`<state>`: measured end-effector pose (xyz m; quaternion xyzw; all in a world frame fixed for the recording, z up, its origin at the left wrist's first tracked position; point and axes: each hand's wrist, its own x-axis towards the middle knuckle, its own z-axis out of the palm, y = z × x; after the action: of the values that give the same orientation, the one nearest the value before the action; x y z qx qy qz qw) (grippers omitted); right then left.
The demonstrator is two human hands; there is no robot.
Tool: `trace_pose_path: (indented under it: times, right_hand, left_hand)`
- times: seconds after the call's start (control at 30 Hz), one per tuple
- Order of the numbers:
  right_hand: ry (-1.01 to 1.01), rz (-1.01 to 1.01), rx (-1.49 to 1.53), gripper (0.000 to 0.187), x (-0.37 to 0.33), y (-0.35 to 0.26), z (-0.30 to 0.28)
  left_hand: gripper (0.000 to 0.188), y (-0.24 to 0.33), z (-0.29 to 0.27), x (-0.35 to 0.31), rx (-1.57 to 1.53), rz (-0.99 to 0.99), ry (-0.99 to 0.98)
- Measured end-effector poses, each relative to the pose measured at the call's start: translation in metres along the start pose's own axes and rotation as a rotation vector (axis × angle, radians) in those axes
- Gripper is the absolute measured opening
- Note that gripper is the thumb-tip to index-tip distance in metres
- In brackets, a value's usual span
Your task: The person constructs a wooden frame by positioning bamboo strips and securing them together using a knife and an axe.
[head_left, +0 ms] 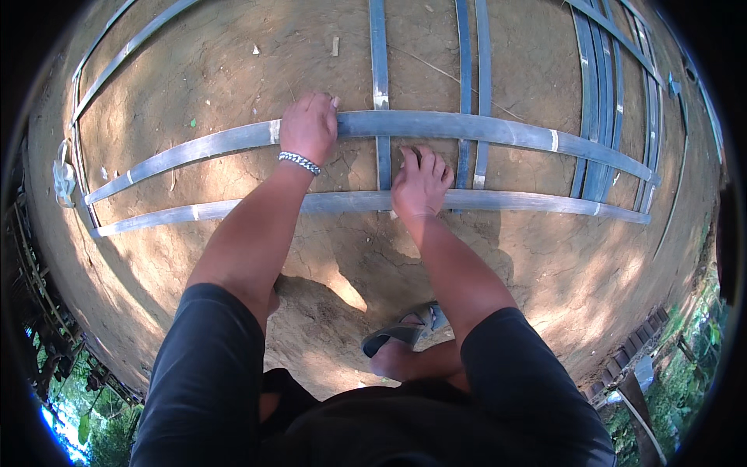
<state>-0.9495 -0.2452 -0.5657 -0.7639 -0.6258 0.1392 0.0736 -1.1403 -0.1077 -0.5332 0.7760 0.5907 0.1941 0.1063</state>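
Observation:
Two long, greyish split-bamboo slats with pale node bands run side to side over the ground. On the farther slat [455,124], my left hand [309,127] is closed, its fingers wrapped over the top edge; a chain bracelet circles that wrist. My right hand [422,183] bends over the nearer slat [513,201] with curled fingers, and its palm side is hidden. Just left of the right hand, an upright slat [380,66] passes under the farther slat and reaches the nearer one. A pair of lengthwise slats [465,70] lies just beyond the right hand.
More lengthwise slats [599,101] lie close together at the right, under the long ones. Others cross at the far left [128,50]. A clear plastic bag [64,175] rests by the left ends. My sandalled foot [393,346] is on the bare dirt [311,327] below.

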Motion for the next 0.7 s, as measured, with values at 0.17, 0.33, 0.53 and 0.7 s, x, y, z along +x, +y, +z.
trace_pose_path:
  times: [0.17,0.33,0.53,0.7]
  right_hand:
    - [0.029,0.016,0.021,0.041,-0.003,0.008,-0.002]
    - [0.030,-0.014,0.039,0.041,-0.001,0.002,-0.002]
    - [0.010,0.024,-0.012,0.039,-0.002,0.002,-0.001]
    - [-0.161,0.169,0.279,0.042,0.020,-0.021,-0.011]
  left_hand:
    - [0.015,0.053,-0.014,-0.074,-0.111,-0.070,-0.107]
    - [0.013,0.043,0.021,-0.122,-0.094,-0.130,-0.132]
    - [0.010,0.042,0.041,-0.140,-0.061,-0.070,-0.113]
    - [0.012,0.040,0.040,-0.144,-0.063,-0.081,-0.126]
